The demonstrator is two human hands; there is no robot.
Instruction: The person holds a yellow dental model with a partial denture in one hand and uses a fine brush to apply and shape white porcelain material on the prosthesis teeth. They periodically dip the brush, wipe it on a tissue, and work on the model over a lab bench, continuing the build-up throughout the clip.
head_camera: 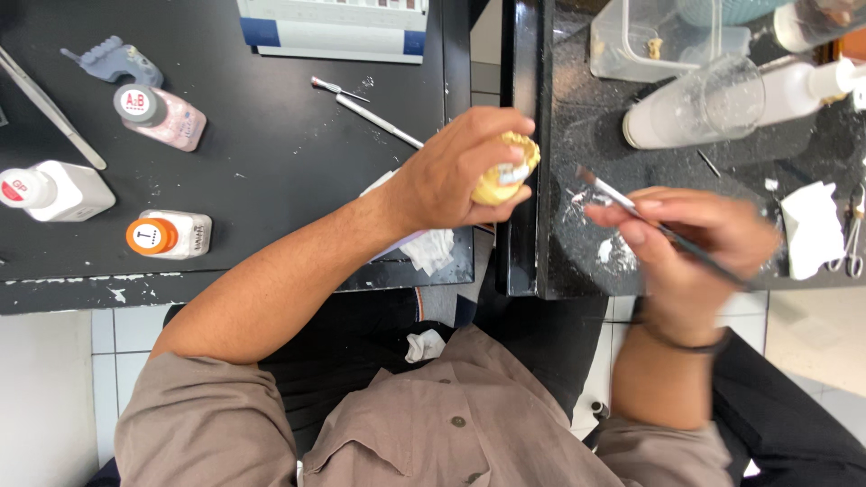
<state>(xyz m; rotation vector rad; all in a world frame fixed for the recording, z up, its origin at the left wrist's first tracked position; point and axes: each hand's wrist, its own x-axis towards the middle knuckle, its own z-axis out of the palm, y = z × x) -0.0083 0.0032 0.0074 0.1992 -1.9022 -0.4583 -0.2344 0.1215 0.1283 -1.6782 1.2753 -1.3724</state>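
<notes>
My left hand (460, 171) is closed around a yellow dental cast (511, 171) with a row of teeth showing at its top, held over the gap between two black benches. My right hand (695, 243) pinches a thin dark-handled brush (663, 230) like a pen; its tip points left toward the cast and hovers above white powder smears (606, 251) on the speckled black slab. The brush tip and the cast are a short way apart.
Left bench (271, 153): three small powder bottles (162, 115) with grey, red and orange caps, metal tweezers (50, 108), a thin instrument (379, 122), crumpled tissue (431, 248). Right slab: clear plastic tub (654, 41), glass (695, 104) lying on its side, white bottle (803, 86), tissue (812, 225), scissors (852, 239).
</notes>
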